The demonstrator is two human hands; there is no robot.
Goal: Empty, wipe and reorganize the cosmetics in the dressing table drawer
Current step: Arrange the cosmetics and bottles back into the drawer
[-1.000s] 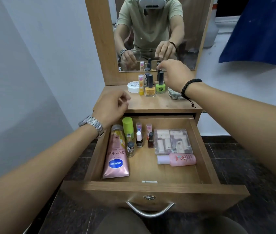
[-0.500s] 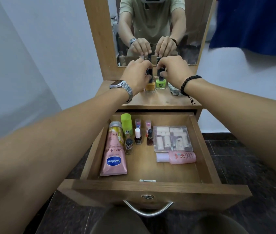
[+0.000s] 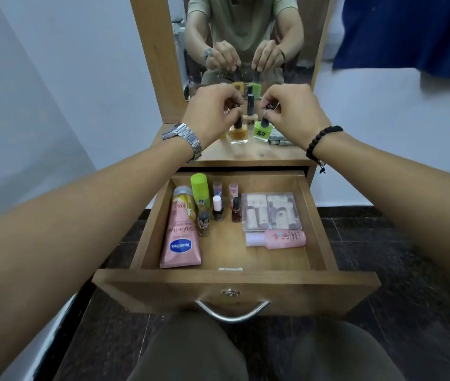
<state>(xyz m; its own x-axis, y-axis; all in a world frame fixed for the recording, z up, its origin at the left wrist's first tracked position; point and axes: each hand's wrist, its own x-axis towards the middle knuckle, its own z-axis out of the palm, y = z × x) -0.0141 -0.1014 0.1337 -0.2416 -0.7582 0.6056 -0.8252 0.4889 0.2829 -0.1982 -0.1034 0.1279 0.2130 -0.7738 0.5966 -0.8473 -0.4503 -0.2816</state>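
left hand [image 3: 212,111] pinching the cap of the yellow polish bottle [image 3: 238,132] right under it, right hand [image 3: 291,112] pinching the green polish bottle [image 3: 262,131] cap likewise, open drawer [image 3: 234,281] well below both

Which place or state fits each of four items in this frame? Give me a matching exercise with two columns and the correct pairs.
Items:
1. yellow nail polish bottle
2. green nail polish bottle
3. Vaseline tube
4. pink bottle

Places or states:
A. lying along the left side of the drawer
B. pinched at the cap by the right hand
C. lying on its side in front of the clear plastic case
D. pinched at the cap by the left hand

Pairs: 1-D, 2-B, 3-A, 4-C
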